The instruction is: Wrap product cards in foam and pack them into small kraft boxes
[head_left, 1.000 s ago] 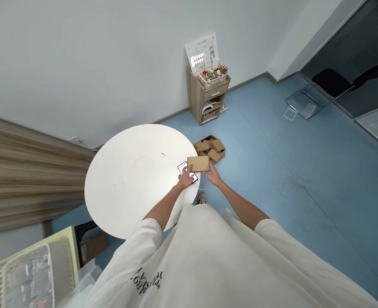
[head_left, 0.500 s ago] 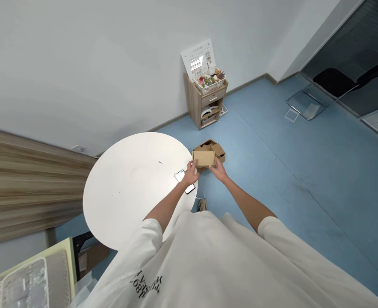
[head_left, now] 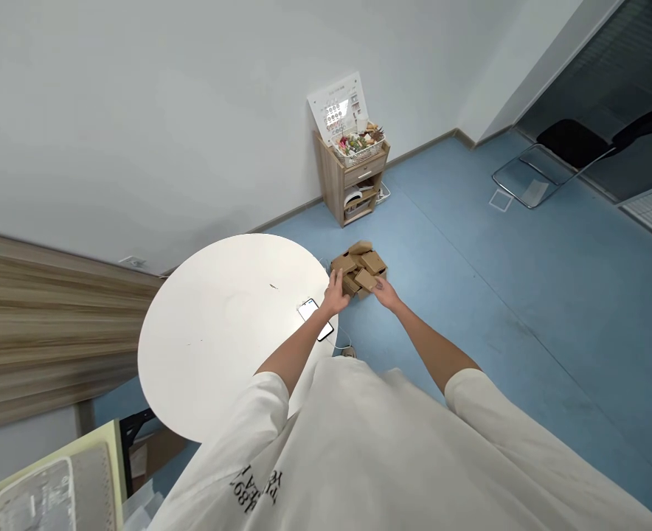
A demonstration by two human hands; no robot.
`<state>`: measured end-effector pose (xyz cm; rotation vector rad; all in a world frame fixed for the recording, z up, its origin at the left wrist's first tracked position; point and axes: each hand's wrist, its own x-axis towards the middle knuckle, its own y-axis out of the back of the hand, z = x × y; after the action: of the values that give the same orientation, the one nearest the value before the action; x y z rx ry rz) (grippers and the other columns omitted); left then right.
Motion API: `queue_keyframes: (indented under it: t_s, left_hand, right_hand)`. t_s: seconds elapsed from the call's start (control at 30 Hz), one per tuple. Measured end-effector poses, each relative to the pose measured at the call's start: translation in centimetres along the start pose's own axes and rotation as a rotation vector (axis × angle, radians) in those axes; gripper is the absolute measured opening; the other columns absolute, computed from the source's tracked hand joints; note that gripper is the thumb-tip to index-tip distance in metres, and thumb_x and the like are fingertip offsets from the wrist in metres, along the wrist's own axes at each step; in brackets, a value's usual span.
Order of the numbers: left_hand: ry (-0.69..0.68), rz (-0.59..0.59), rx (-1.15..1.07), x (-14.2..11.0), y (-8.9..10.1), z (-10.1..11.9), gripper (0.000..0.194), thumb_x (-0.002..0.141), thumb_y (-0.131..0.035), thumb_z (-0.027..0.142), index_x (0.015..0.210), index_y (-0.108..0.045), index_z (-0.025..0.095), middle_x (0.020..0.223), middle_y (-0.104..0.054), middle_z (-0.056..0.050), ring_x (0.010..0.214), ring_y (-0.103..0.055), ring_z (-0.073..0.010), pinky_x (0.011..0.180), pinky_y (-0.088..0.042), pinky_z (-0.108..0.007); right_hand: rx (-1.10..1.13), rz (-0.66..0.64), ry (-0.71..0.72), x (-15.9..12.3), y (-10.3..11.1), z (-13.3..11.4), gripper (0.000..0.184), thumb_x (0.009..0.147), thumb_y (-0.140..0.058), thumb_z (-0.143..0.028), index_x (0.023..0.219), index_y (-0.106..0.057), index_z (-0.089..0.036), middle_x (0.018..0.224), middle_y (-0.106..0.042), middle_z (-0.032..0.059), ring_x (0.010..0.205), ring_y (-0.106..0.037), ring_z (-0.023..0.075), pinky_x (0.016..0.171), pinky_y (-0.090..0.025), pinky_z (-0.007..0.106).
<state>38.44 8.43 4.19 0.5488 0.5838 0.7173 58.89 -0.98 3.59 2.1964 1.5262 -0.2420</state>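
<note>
Cardboard box (head_left: pixel 366 279) sits at the near side of a pile of boxes (head_left: pixel 373 261), the right hand (head_left: pixel 385 293) at its right edge; whether that grip is closed on it, I cannot tell. The left hand (head_left: pixel 335 296) has an open grip, fingers apart, by the pile's left side. Further left, a phone (head_left: pixel 306 309) lies on the round white worktop (head_left: pixel 215 332); a wooden cabinet (head_left: pixel 331 184) stands at the far wall. The box looks light, fairly stiff and not slippery, though hard squeezing might dent it; opposite edges seem best to hold.
</note>
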Motion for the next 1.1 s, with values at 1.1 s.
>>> queue_keyframes:
  t_s: [1.1]
  left_hand:
    - [0.275,0.319,-0.049,-19.8,6.9,-9.6,0.082,0.086,-0.056,0.023,0.16,-0.021,0.022,0.168,-0.016,-0.014,0.155,-0.02,-0.0321,0.122,-0.027,-0.051]
  right_hand:
    - [-0.218,-0.296,0.103,-6.4,-15.1,-3.6,0.04,0.086,-0.062,-0.033,0.123,-0.07,-0.019,0.121,-0.071,0.0114,0.113,-0.065,0.0259,0.101,-0.051,0.044]
